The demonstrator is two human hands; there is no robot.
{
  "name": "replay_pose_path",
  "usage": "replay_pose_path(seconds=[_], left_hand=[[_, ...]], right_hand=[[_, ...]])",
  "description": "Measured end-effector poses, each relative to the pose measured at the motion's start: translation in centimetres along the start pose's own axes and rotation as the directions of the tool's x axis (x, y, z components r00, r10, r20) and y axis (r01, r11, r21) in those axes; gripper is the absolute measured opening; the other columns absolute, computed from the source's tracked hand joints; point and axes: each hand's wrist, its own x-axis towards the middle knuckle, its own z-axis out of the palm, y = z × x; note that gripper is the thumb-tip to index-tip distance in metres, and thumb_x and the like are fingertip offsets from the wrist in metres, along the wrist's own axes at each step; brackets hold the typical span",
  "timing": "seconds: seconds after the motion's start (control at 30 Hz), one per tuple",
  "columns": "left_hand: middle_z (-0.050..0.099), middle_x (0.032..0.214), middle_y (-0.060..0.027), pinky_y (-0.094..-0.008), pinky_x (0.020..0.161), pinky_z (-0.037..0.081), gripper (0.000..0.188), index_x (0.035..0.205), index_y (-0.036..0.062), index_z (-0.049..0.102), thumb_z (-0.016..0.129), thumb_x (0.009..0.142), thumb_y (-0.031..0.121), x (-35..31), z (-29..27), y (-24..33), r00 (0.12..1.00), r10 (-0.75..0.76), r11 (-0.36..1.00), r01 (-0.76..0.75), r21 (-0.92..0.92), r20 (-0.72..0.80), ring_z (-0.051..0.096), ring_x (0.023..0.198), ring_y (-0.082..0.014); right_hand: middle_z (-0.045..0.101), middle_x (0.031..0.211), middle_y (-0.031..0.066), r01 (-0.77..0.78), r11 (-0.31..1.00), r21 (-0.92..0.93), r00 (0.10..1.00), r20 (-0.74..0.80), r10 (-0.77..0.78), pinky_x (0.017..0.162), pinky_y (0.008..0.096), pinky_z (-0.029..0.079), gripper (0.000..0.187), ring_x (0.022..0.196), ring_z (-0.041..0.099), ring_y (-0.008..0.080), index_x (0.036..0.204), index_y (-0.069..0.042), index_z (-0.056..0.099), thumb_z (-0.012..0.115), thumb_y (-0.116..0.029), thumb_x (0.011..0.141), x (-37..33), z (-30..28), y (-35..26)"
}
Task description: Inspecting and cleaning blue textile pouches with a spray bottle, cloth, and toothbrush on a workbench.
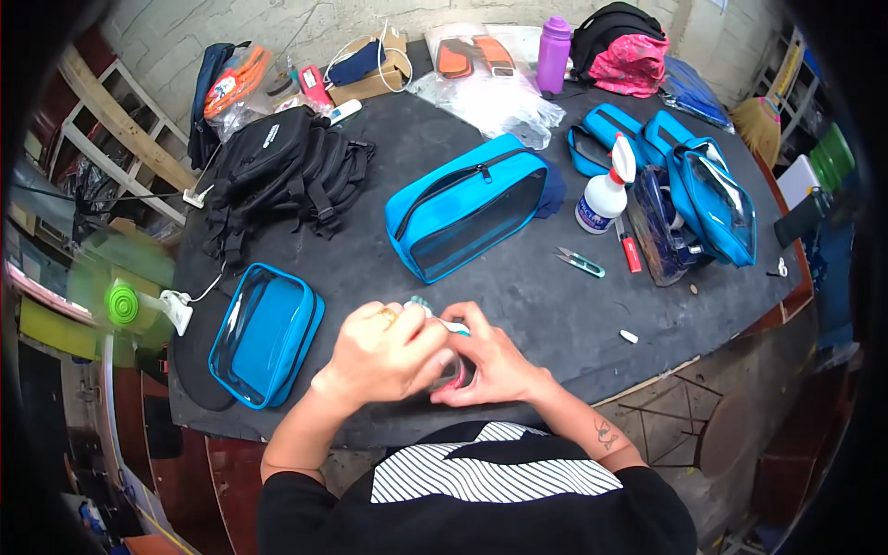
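My left hand (pixel 388 347) is closed in a fist over a slim white and teal stick (pixel 454 326) that looks like a brush. Its teal end shows past the knuckles, and the middle is hidden. Against it, my right hand (pixel 495 359) curls its thumb and fingers round a small clear thing with a red part (pixel 451 373), blurred and mostly covered. Beyond the hands stands a blue pouch (pixel 472 208) with a dark mesh side and black zipper. Left of them rests a blue pouch with a clear window (pixel 268 335).
Black backpacks (pixel 287 171) lie far left, beside a spinning green fan (pixel 125 301). On the right are a spray bottle (pixel 603 199), thread snips (pixel 581 262), a red-handled cutter (pixel 631 252), a white cap-like piece (pixel 629 337) and more blue pouches (pixel 712 199). A purple bottle (pixel 553 55) stands behind.
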Motion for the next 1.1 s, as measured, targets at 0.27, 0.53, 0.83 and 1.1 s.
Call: replay_pose_path(seconds=[0.27, 0.53, 0.83, 1.1], left_hand=[[0.048, 0.060, -0.0085, -0.0375, 0.049, 0.040, 0.010, 0.070, 0.0060, 0.052, 0.055, 0.077, 0.012, -1.7, 3.1, 1.0, 0.897, -0.431, 0.894, 0.439, 0.087, -0.100, 0.052, 0.049, -0.0274], [0.043, 0.061, -0.0106, -0.0399, 0.052, 0.036, 0.026, 0.065, 0.0045, 0.045, 0.051, 0.083, 0.021, -4.4, 3.9, -2.0, 0.975, -0.222, 0.939, 0.217, -0.266, 0.009, 0.045, 0.052, -0.0309], [0.039, 0.056, -0.0143, -0.0438, 0.051, 0.033, 0.035, 0.056, -0.0009, 0.040, 0.044, 0.085, 0.017, -7.9, 8.8, -0.1, 0.672, -0.741, 0.626, 0.694, -0.356, 0.006, 0.043, 0.049, -0.0341], [0.052, 0.074, -0.0070, -0.0318, 0.066, 0.043, 0.031, 0.085, -0.0007, 0.061, 0.062, 0.087, 0.031, -6.4, 6.8, 0.4, 0.627, -0.775, 0.454, 0.633, -0.627, 0.072, 0.055, 0.071, -0.0188]], right_hand=[[0.043, 0.113, 0.0175, -0.158, 0.961, -0.227, 0.940, -0.331, 0.076, 0.064, 0.0403, 0.054, 0.052, 0.076, 0.063, 0.0338, 0.099, -0.005, 0.061, 0.081, -0.023, 0.054, -1.3, 2.1, 0.9], [0.045, 0.115, 0.0166, -0.142, 0.990, -0.002, 0.982, 0.122, 0.141, 0.078, 0.0432, 0.050, 0.049, 0.093, 0.060, 0.0359, 0.091, -0.002, 0.062, 0.081, -0.035, 0.060, -1.0, -1.4, 0.7], [0.045, 0.115, 0.0155, -0.202, 0.931, -0.303, 0.979, -0.050, 0.196, 0.073, 0.0412, 0.051, 0.039, 0.087, 0.060, 0.0322, 0.082, -0.003, 0.063, 0.079, -0.027, 0.058, -1.5, 1.5, 1.2], [0.045, 0.116, 0.0159, -0.264, 0.935, -0.234, 0.964, -0.056, 0.259, 0.073, 0.0432, 0.051, 0.046, 0.085, 0.062, 0.0351, 0.088, -0.002, 0.063, 0.082, -0.030, 0.058, 0.0, 0.7, 2.4]])
